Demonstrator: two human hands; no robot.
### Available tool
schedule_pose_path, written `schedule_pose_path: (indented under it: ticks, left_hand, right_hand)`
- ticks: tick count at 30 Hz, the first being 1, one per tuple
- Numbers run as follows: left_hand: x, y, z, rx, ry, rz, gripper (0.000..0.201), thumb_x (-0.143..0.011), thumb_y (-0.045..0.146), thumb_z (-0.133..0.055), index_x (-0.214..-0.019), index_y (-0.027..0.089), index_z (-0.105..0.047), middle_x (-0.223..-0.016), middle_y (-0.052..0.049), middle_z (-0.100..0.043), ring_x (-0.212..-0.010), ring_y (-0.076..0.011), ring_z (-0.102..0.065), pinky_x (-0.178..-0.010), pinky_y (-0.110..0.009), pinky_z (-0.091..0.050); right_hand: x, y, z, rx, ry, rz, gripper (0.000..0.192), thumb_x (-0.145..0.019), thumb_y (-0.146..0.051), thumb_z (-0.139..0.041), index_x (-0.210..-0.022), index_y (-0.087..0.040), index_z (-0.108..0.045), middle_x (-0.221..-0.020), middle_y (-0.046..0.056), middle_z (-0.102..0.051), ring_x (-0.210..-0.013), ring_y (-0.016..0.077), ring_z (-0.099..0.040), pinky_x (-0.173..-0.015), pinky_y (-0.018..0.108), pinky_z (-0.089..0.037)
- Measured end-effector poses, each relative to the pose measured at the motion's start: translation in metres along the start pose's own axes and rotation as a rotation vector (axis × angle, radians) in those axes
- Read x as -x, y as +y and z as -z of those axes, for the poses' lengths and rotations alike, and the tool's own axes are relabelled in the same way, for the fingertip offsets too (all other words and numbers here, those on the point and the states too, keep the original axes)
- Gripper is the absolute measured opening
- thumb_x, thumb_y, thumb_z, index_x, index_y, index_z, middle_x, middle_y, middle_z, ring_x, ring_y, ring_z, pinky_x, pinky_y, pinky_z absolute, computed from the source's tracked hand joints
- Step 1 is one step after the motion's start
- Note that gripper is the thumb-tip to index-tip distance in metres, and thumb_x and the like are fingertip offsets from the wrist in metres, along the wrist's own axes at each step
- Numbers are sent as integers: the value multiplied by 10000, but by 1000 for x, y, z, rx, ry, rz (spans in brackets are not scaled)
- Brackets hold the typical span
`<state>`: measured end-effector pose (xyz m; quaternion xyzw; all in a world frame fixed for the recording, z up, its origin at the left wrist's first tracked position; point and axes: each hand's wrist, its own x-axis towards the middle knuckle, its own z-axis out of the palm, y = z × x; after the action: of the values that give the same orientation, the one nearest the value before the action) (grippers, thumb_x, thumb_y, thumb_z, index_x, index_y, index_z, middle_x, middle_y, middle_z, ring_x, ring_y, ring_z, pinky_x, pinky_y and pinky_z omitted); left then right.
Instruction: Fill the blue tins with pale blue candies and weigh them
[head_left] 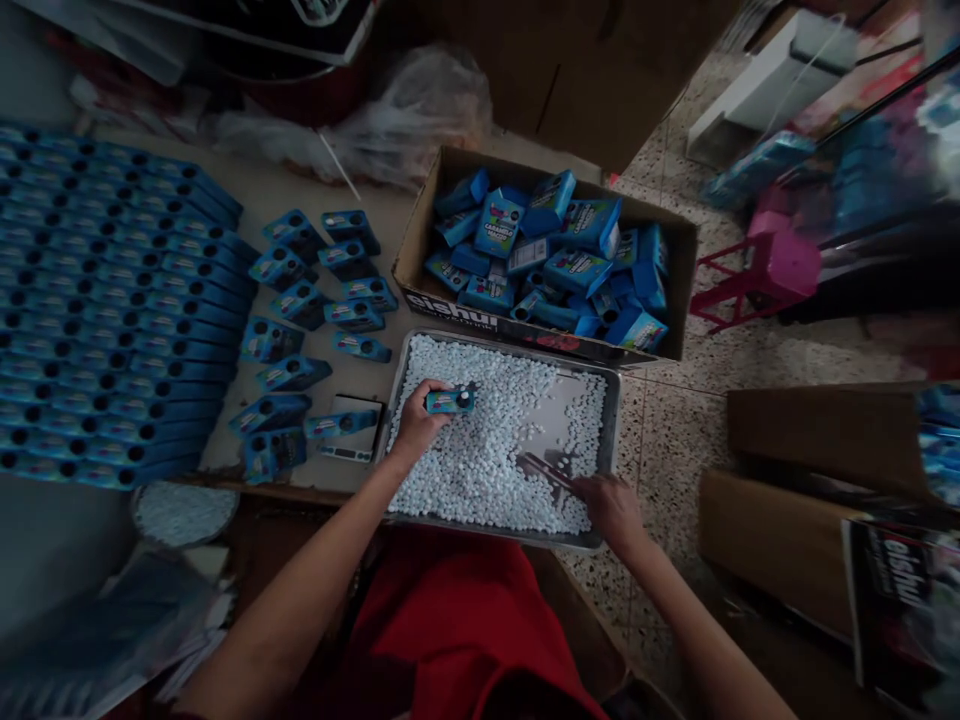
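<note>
Head camera, looking down: a seated person in red works over a metal tray (613, 420) heaped with small white pellets (487, 440). The left hand (417, 418) grips a small blue box (450, 401) flat just above the pellets, its open hole facing sideways, apparently so the pellets can go in. The right hand (611, 505), at the tray's near right corner, pinches a dark scoop-like tool (546, 466) lying in a cleared patch. Behind the tray sits a cardboard carton (679, 290) of jumbled blue boxes; left of the tray, rows of laid-out boxes (112, 300) crowd the board beside a small scale (352, 428).
</note>
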<state>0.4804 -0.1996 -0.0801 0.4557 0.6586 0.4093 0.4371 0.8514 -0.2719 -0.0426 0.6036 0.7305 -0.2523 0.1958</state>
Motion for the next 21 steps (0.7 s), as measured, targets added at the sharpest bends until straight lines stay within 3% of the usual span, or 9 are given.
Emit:
schedule_pose_path:
  ticks: [2, 4, 6, 8, 10, 14, 17, 21]
  left_hand:
    - [5, 1, 9, -5, 6, 41, 344, -625, 114, -652, -960, 194, -658, -901, 6, -708, -818, -178, -676, -760, -268, -538]
    - [12, 3, 17, -18, 40, 71, 355, -621, 112, -652, -966, 197, -655, -915, 5, -712, -835, -179, -675, -792, -274, -539]
    - [19, 6, 25, -28, 84, 87, 358, -632, 113, -653, -978, 202, -647, -974, -5, -728, -896, -188, -684, -863, -296, -544]
    - [28, 10, 33, -20, 114, 98, 360, -655, 117, -654, -1003, 207, -638, -1059, -19, -744, -960, -198, -698, -920, -320, -548]
    - [36, 12, 40, -26, 135, 107, 368, -670, 108, -654, -1023, 208, -630, -1100, -30, -753, -978, -205, -710, -932, -339, -557]
    - [42, 8, 44, -153, 156, 93, 352, -675, 45, -621, -992, 199, -637, -1039, -45, -759, -953, -220, -716, -913, -366, -562]
    - [36, 4, 37, -187, 150, 70, 374, -676, 5, -592, -990, 199, -650, -1030, -55, -747, -993, -238, -702, -949, -393, -539]
    - [28, 7, 24, -210, 84, 16, 423, -658, -26, -587, -1002, 208, -661, -1054, -56, -722, -1046, -256, -675, -985, -407, -516]
  right_hand:
    - [-25, -25, -24, -110, 37, 104, 397, -912, -76, -550, -1139, -277, -807, -990, 85, -802, -968, 230, -691, -861, 304, -442]
    - [-58, -67, -39, -296, 99, 118, 362, -935, -116, -554, -1163, -256, -798, -1034, 93, -804, -1016, 225, -701, -905, 293, -462]
    - [-89, -108, -45, -385, 134, 107, 349, -968, -165, -529, -1206, -223, -776, -1130, 94, -796, -1041, 222, -715, -934, 293, -483]
    - [-111, -132, -44, -441, 164, 97, 382, -982, -173, -492, -1265, -213, -745, -1223, 81, -775, -1080, 218, -721, -959, 295, -495]
    - [-120, -134, -36, -486, 187, 96, 389, -981, -179, -480, -1266, -209, -744, -1225, 67, -777, -1080, 214, -729, -955, 292, -508]
    - [-107, -104, -2, -561, 190, 158, 327, -951, -224, -539, -1164, -207, -787, -1033, 42, -816, -914, 197, -754, -838, 264, -532]
    - [-87, -87, 38, -596, 143, 271, 285, -914, -236, -593, -1094, -211, -814, -970, 46, -816, -862, 188, -741, -779, 250, -510]
    - [-69, -96, 99, -399, 4, 295, 281, -849, -194, -622, -1025, -224, -838, -863, 39, -802, -747, 162, -689, -681, 244, -434]
